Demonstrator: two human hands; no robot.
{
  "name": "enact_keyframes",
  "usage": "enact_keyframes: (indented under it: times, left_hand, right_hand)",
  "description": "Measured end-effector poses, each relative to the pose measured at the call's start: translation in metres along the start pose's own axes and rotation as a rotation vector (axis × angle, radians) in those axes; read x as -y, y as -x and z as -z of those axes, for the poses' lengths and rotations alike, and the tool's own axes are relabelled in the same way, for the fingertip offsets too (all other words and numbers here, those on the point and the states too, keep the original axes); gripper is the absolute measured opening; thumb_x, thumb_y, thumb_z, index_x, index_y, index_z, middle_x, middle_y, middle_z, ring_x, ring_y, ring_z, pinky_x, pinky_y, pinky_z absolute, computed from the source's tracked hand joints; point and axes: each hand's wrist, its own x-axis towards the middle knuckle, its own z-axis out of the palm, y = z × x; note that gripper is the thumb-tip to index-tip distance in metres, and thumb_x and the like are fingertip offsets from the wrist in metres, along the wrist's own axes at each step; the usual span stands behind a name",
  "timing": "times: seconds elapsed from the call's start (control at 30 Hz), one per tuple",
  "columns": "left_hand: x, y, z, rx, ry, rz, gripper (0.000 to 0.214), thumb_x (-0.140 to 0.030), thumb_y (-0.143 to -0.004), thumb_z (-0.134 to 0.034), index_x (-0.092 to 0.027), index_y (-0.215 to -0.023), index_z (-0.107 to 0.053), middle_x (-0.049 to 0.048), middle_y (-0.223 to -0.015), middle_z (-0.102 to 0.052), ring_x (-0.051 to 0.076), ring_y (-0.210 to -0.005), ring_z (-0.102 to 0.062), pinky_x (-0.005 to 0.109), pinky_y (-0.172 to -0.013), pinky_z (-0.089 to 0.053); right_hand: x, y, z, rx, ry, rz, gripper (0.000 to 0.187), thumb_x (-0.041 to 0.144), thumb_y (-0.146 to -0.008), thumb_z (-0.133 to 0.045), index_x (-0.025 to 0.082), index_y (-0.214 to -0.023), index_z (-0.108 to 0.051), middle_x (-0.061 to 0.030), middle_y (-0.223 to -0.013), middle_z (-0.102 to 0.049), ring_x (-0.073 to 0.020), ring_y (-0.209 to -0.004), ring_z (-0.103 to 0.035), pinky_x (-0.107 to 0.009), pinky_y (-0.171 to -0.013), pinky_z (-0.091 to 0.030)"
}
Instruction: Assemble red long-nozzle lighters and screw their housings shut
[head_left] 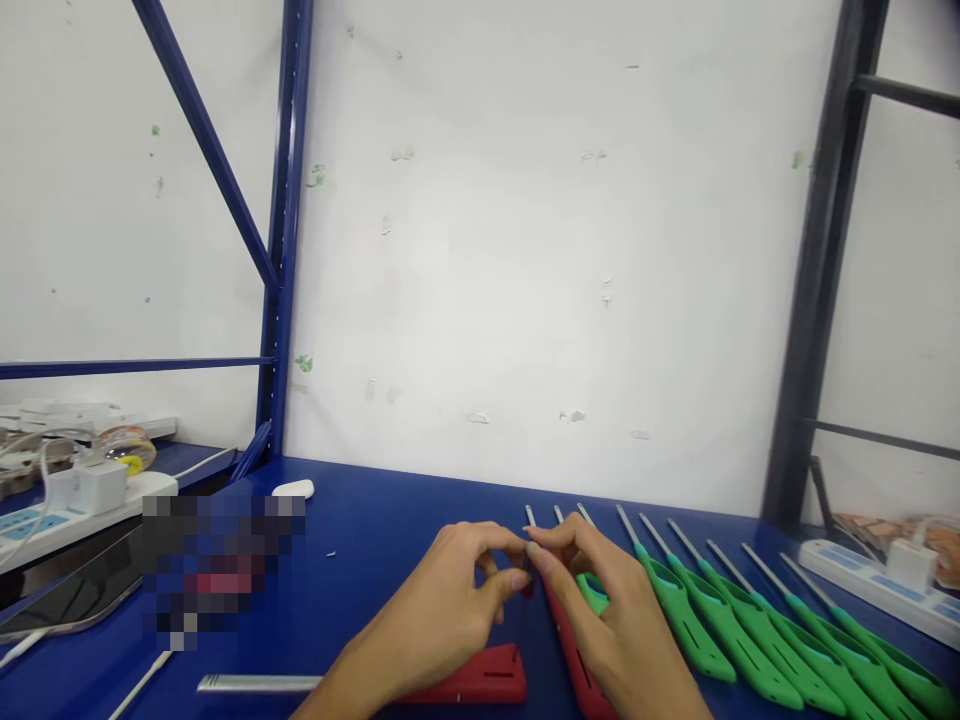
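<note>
My left hand [457, 590] and my right hand [600, 590] meet above the blue table, fingertips nearly touching. Both are closed in a pinch. A small dark red bit [528, 584] shows by the left fingertips; what it is I cannot make out, and what the right fingers pinch is mostly hidden. Under my left forearm lies a red long-nosed lighter [491, 675], its metal barrel pointing left. Another red lighter [576, 650] lies beneath my right hand, partly covered. To the right, several green long-nosed lighters [686, 620] form a slanting row, barrels pointing away.
A phone [75, 585] and a white power strip [142, 490] lie at the left, near a roll of clear tape [126, 450]. A white object [294, 489] rests by the blue rack post [281, 250]. Another power strip [885, 590] sits at the right. A white wall stands behind.
</note>
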Motion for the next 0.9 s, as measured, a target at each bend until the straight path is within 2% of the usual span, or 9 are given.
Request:
enact_keyframes:
  times: [0.1,0.2,0.27,0.37,0.47,0.57,0.73,0.83,0.9]
  left_hand:
    - [0.002,-0.001,0.003,0.038,0.09,0.04,0.02,-0.032,-0.092,-0.063,-0.022,-0.105,-0.074,-0.0053,-0.067,-0.063,0.013,-0.06,-0.055,0.024,-0.059,-0.041]
    - [0.004,-0.002,0.002,0.031,0.17,0.031,0.017,-0.033,-0.084,-0.072,-0.021,-0.096,-0.074,-0.0043,-0.077,-0.069,0.012,-0.061,-0.056,0.022,-0.057,-0.04]
    - [0.004,-0.002,0.0,0.016,0.171,0.028,0.013,-0.033,-0.084,-0.072,-0.02,-0.087,-0.073,-0.0049,-0.074,-0.067,0.012,-0.061,-0.054,0.021,-0.057,-0.039]
    - [0.004,-0.002,-0.002,0.026,0.159,0.026,0.012,-0.03,-0.086,-0.069,-0.019,-0.084,-0.074,-0.0051,-0.069,-0.064,0.012,-0.062,-0.055,0.022,-0.059,-0.04]
    - [0.003,0.0,-0.001,0.084,0.136,-0.008,0.016,-0.026,-0.091,-0.061,-0.019,-0.086,-0.074,-0.005,-0.069,-0.062,0.013,-0.063,-0.055,0.023,-0.06,-0.04]
    - [0.001,0.003,0.002,0.09,0.025,-0.045,0.023,-0.025,-0.095,-0.054,-0.019,-0.082,-0.072,-0.0052,-0.067,-0.061,0.013,-0.064,-0.053,0.023,-0.06,-0.038]
    - [-0.007,0.007,0.002,0.112,-0.111,-0.114,0.021,-0.025,-0.098,-0.053,-0.024,-0.093,-0.073,-0.0031,-0.093,-0.072,0.015,-0.082,-0.061,0.024,-0.073,-0.042]
    - [-0.006,0.006,0.002,0.134,-0.271,-0.102,0.026,-0.031,-0.102,-0.046,-0.025,-0.1,-0.072,-0.001,-0.098,-0.072,0.017,-0.09,-0.063,0.027,-0.082,-0.043]
    - [0.002,0.005,0.011,0.146,-0.399,-0.073,0.029,-0.03,-0.103,-0.042,-0.027,-0.107,-0.071,0.0002,-0.106,-0.072,0.019,-0.099,-0.063,0.029,-0.089,-0.043]
  right_hand:
    - [-0.003,0.002,-0.004,-0.022,0.002,-0.022,0.021,0.038,-0.103,-0.05,0.024,-0.09,-0.058,0.0004,-0.082,-0.065,-0.0168,-0.074,-0.066,-0.026,-0.069,-0.052]
    - [-0.006,0.004,-0.007,-0.061,0.044,-0.005,0.022,0.04,-0.1,-0.056,0.023,-0.086,-0.057,0.0031,-0.072,-0.056,-0.0155,-0.063,-0.061,-0.026,-0.061,-0.05]
    - [-0.006,0.004,-0.007,-0.079,0.052,0.0,0.019,0.04,-0.098,-0.059,0.023,-0.09,-0.06,0.0039,-0.071,-0.053,-0.0149,-0.06,-0.058,-0.025,-0.059,-0.05]
    - [-0.003,0.002,-0.005,-0.026,0.001,-0.016,0.017,0.039,-0.099,-0.057,0.025,-0.106,-0.063,0.0004,-0.084,-0.06,-0.0159,-0.068,-0.061,-0.026,-0.062,-0.052]
    - [0.0,0.001,-0.004,0.011,-0.034,-0.023,0.02,0.04,-0.101,-0.053,0.025,-0.104,-0.066,-0.0009,-0.088,-0.06,-0.0166,-0.072,-0.061,-0.026,-0.063,-0.05]
    - [-0.001,0.001,-0.008,-0.041,-0.004,-0.063,0.021,0.043,-0.098,-0.059,0.024,-0.091,-0.066,0.0017,-0.076,-0.054,-0.0155,-0.062,-0.054,-0.024,-0.055,-0.045]
    - [-0.004,0.001,-0.013,-0.118,-0.009,-0.1,0.031,0.045,-0.088,-0.07,0.022,-0.074,-0.055,0.0068,-0.061,-0.042,-0.0133,-0.055,-0.047,-0.022,-0.052,-0.042]
    - [-0.004,0.0,-0.012,-0.151,0.023,-0.084,0.035,0.047,-0.088,-0.07,0.023,-0.071,-0.052,0.0088,-0.056,-0.038,-0.0124,-0.051,-0.043,-0.022,-0.049,-0.039]
    - [-0.002,-0.002,-0.011,-0.159,0.032,-0.076,0.036,0.05,-0.088,-0.07,0.023,-0.072,-0.052,0.0095,-0.053,-0.038,-0.0122,-0.048,-0.043,-0.022,-0.047,-0.037]
